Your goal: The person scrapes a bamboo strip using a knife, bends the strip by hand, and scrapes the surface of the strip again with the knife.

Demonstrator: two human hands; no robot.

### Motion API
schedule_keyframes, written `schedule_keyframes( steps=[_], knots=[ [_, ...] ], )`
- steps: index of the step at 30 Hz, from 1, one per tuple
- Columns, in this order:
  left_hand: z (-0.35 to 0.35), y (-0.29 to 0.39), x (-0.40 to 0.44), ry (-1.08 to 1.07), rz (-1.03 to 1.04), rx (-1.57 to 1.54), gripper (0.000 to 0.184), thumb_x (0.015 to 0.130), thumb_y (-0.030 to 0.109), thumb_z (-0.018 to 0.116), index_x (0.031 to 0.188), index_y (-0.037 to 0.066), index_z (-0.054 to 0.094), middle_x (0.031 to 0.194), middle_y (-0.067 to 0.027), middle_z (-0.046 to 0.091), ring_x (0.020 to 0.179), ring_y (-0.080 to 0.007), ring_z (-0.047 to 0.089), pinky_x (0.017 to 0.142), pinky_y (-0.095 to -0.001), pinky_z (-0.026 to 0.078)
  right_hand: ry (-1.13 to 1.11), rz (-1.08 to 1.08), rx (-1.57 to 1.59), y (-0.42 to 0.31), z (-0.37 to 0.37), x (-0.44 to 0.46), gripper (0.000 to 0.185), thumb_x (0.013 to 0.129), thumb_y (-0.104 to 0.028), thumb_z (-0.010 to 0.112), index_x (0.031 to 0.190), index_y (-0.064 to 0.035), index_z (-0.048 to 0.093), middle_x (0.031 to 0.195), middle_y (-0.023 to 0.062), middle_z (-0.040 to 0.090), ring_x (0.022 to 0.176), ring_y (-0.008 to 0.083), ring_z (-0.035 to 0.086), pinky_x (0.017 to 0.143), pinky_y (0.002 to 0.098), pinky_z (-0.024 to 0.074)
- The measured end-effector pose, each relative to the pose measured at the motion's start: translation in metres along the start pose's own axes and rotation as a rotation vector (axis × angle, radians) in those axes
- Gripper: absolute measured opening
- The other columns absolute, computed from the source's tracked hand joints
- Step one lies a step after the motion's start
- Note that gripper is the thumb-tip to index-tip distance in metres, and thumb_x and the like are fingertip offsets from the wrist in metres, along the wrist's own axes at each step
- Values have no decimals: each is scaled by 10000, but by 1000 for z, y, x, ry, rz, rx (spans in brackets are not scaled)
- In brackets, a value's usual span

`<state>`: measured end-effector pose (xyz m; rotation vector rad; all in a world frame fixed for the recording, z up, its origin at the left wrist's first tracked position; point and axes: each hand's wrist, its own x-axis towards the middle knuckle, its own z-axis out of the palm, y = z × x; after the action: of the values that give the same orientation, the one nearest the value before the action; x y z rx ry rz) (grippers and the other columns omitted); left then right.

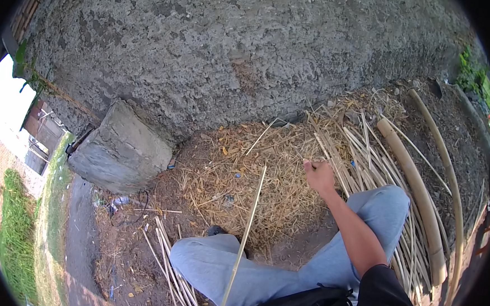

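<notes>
My right hand (319, 176) is closed in front of my right knee, above the pile of shavings (265, 193); what it grips, if anything, is too small to make out. A long thin pale strip (247, 231) slants up from my lap past my left knee, its lower end out of the frame. My left hand is not in view. To the right of my right hand lies a bundle of split strips (379, 167), partly behind my right knee.
Beyond the shavings rises a rough grey wall (251, 58), with a large stone block (124, 148) at left. Thin strips (173, 272) lie left of my left knee. Two thick poles (413, 197) rest at the right. A black bag (297, 305) is on my lap.
</notes>
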<state>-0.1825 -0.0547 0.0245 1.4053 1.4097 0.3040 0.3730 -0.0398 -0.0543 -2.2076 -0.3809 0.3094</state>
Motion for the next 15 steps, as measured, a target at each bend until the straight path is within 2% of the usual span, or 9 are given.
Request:
schedule_keyframes(
  steps=[1, 4, 6, 7, 9, 10, 13, 14, 15],
  knots=[
    [7, 2, 7, -26, 77, -28, 363, 971, 236, 563, 639, 89, 561, 562, 66, 447, 492, -30, 352, 438, -237, 248, -6, -10, -8, -9, 0, -9, 438, 932, -406, 574, 763, -30, 720, 547, 163, 588, 579, 345, 633, 575, 466, 502],
    [27, 28, 17, -42, 131, -2, 364, 979, 214, 543, 642, 78, 554, 564, 67, 440, 508, -32, 361, 448, -240, 271, -131, -105, -49, -32, -4, -40, 406, 929, -402, 579, 803, -43, 718, 545, 162, 587, 570, 352, 626, 566, 462, 499],
    [40, 46, 23, -16, 228, 21, 354, 979, 209, 539, 660, 58, 561, 581, 68, 436, 544, -37, 374, 476, -237, 295, -4, -412, -173, -46, -12, -54, 347, 924, -376, 593, 866, -58, 718, 545, 155, 586, 564, 343, 628, 550, 445, 496],
    [42, 42, 32, -12, 232, 18, 354, 979, 209, 539, 660, 58, 561, 581, 68, 436, 544, -37, 374, 476, -237, 295, -2, -418, -171, -56, -20, -58, 347, 924, -376, 593, 866, -58, 718, 545, 155, 586, 564, 343, 628, 550, 445, 496],
    [49, 42, 50, 123, 426, 225, 325, 981, 202, 542, 704, 34, 576, 601, 66, 441, 582, -40, 383, 504, -233, 310, 55, -401, -82, -73, -40, -68, 309, 919, -358, 608, 904, -68, 714, 549, 157, 580, 532, 335, 614, 515, 441, 466],
    [54, 50, 53, 75, 420, 73, 283, 982, 198, 546, 774, 15, 602, 619, 55, 465, 607, -41, 402, 520, -238, 332, 56, -407, -83, -75, -46, -69, 309, 919, -358, 608, 904, -68, 714, 549, 157, 580, 532, 335, 614, 515, 441, 466],
    [67, 82, 53, 96, 421, 115, 261, 985, 201, 545, 826, 10, 625, 618, 45, 479, 607, -45, 416, 523, -246, 351, 138, -389, 15, -76, -59, -67, 309, 924, -354, 610, 910, -63, 714, 533, 154, 556, 481, 323, 574, 482, 441, 418],
    [68, 79, 59, 89, 417, 115, 263, 985, 221, 549, 912, -3, 667, 632, 30, 520, 614, -50, 448, 529, -254, 380, 141, -389, 89, -74, -60, -66, 311, 925, -357, 611, 924, -64, 716, 525, 153, 548, 463, 322, 554, 474, 439, 400],
    [71, 76, 62, 85, 422, 114, 263, 985, 221, 549, 912, -3, 667, 632, 30, 520, 614, -50, 448, 529, -254, 380, 146, -390, 164, -73, -62, -65, 315, 927, -359, 612, 938, -64, 719, 518, 152, 540, 446, 321, 534, 466, 438, 382]
  ],
)
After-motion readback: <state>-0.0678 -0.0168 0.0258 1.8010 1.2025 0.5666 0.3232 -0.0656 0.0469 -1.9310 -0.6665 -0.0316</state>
